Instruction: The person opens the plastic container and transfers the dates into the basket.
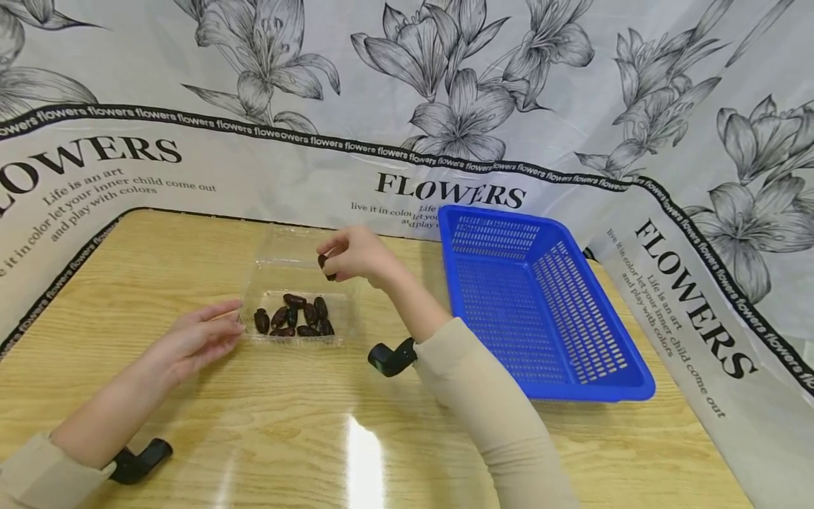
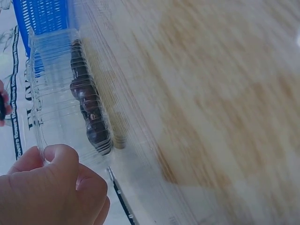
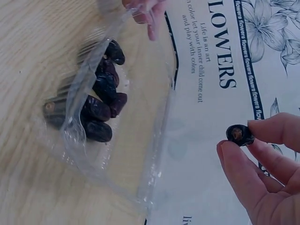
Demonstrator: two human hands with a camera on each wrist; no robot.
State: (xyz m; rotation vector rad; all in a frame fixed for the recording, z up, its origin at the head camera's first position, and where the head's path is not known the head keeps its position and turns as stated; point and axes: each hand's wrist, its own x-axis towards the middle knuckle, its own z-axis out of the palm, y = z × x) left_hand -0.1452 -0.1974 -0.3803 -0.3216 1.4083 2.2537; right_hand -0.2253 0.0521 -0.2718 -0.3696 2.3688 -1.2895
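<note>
A clear plastic clamshell box (image 1: 348, 326) lies on the table with its lid raised at the back. Several dark brown dates (image 1: 294, 316) lie in its base, seen side-on through the wall as a row of dates (image 2: 89, 101) in the left wrist view. My left hand (image 1: 202, 338) pinches the near left edge of the box between thumb and fingers. Over the right part of the box, my right hand (image 1: 359, 256) holds up one date (image 3: 240, 135) between thumb and fingertips, apart from the others.
To the right stands a blue plastic basket (image 1: 553, 391) with slotted walls, tilted slightly in view. Behind the wood-grain table (image 1: 286, 424) hangs a white cloth (image 1: 273, 177) printed with flowers and lettering. A black wrist mount (image 1: 392, 358) sticks out from the right sleeve.
</note>
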